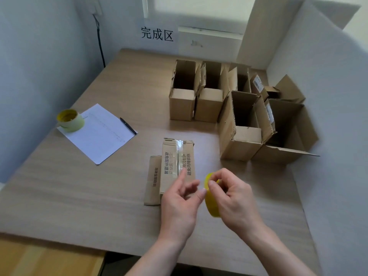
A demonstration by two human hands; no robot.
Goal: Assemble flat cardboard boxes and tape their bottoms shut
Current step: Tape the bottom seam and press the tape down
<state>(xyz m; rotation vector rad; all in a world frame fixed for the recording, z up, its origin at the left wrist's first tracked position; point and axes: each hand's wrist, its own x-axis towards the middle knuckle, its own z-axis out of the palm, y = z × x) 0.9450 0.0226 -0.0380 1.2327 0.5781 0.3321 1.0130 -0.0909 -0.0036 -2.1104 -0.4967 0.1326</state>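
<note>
The right hand (237, 198) covers most of the yellow tape roll (211, 204), the left hand (179, 204) hides the near end of the taped box (175, 162) (its print blurs), and both forearms run off the bottom edge.

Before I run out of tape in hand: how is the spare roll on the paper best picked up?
The spare tape roll lies flat on the sheet of paper, hole facing up. Come from straight above with the left hand, which is nearer, thumb in the core and fingers on the outer wall, or span the ring across its width.
</note>
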